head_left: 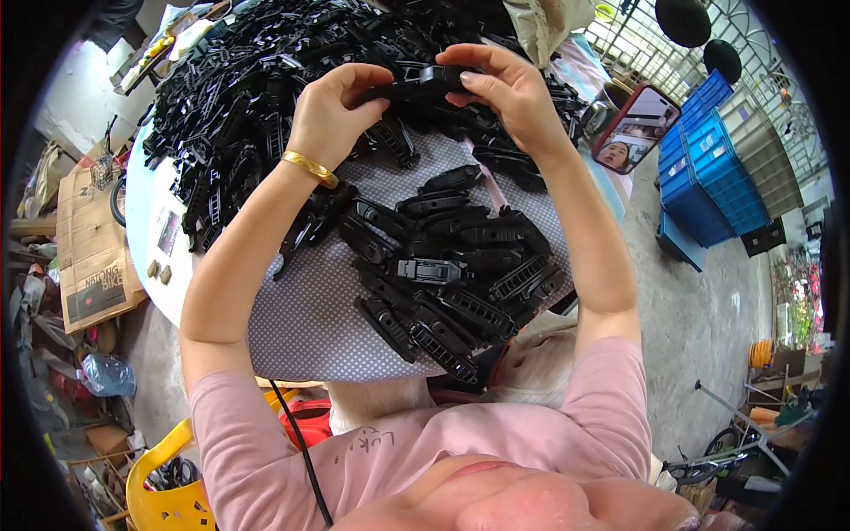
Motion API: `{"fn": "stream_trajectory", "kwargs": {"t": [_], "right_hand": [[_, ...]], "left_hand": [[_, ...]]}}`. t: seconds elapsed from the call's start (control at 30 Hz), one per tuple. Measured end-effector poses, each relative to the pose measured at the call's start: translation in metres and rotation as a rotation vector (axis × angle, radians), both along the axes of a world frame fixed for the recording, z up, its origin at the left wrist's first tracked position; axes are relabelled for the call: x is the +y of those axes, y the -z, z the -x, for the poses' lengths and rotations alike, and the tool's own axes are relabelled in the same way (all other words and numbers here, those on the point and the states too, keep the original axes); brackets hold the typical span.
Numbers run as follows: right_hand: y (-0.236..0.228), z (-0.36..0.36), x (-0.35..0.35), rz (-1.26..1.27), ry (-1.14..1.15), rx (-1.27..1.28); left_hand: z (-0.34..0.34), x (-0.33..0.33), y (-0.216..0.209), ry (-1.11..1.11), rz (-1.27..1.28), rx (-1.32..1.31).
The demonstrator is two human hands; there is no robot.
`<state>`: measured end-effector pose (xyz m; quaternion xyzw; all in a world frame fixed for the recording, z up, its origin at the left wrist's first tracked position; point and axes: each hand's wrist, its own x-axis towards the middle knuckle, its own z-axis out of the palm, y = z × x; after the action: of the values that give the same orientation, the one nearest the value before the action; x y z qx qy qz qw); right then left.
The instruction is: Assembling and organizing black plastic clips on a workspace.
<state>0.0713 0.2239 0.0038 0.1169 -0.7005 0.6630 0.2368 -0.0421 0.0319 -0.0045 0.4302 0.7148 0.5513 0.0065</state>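
Above the far part of the table (301, 332), both hands are raised over a big heap of black plastic parts (230, 115). My left hand (332, 106), with a gold bracelet at the wrist, pinches a dark plastic piece (403, 91) between thumb and fingers. Facing it, my right hand (505, 93) grips a black plastic part (434, 76) with a shiny grey top. The two pieces meet or overlap; whether they are joined I cannot tell. Nearer me lies a smaller pile of long black plastic pieces (431, 271), some with ladder-like slots.
A phone (636, 128) stands upright right of the heap. Blue plastic crates (708, 164) are stacked beyond it. To the left are a flattened cardboard box (97, 248) and a yellow chair (159, 478). A black cable (301, 442) runs down past the table's near edge.
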Motion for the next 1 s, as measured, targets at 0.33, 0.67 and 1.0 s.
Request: {"fn": "stream_trajectory", "kwargs": {"t": [0.33,0.67,1.0], "right_hand": [[0.01,0.003,-0.021,-0.177,-0.035,-0.104],[0.006,0.0,-0.02,-0.293,0.037,0.056],[0.0,-0.008,-0.03,-0.754,0.252,0.208]], "left_hand": [[-0.007,0.002,-0.001,0.233,-0.347,-0.54],[-0.01,-0.001,-0.006,0.214,-0.261,-0.802],[-0.006,-0.001,-0.001,0.072,0.037,-0.622]]}}
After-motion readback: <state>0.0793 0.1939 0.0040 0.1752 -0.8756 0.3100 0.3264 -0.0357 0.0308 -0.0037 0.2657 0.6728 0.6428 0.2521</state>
